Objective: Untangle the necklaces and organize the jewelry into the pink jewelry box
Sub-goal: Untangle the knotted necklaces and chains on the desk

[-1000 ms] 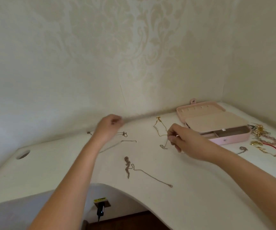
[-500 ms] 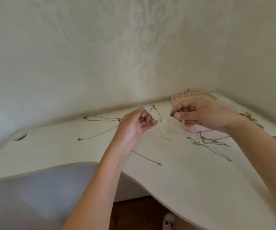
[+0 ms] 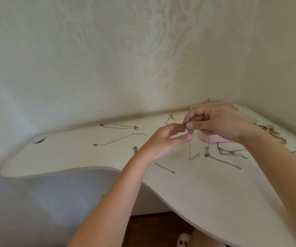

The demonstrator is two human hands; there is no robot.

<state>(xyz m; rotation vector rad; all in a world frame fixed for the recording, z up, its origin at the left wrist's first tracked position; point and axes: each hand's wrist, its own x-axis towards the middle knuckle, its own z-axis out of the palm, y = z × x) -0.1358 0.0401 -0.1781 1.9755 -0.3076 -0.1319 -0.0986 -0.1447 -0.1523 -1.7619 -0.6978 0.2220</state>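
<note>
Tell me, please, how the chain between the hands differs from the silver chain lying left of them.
The held chain hangs pinched from the right hand, only its lower end reaching the desk. The silver chain lies flat, stretched out, untouched. Both are thin.

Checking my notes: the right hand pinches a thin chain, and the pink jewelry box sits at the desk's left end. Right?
No. The head view shows the pink jewelry box at the right end, behind the right hand, which does pinch the thin chain.
</note>
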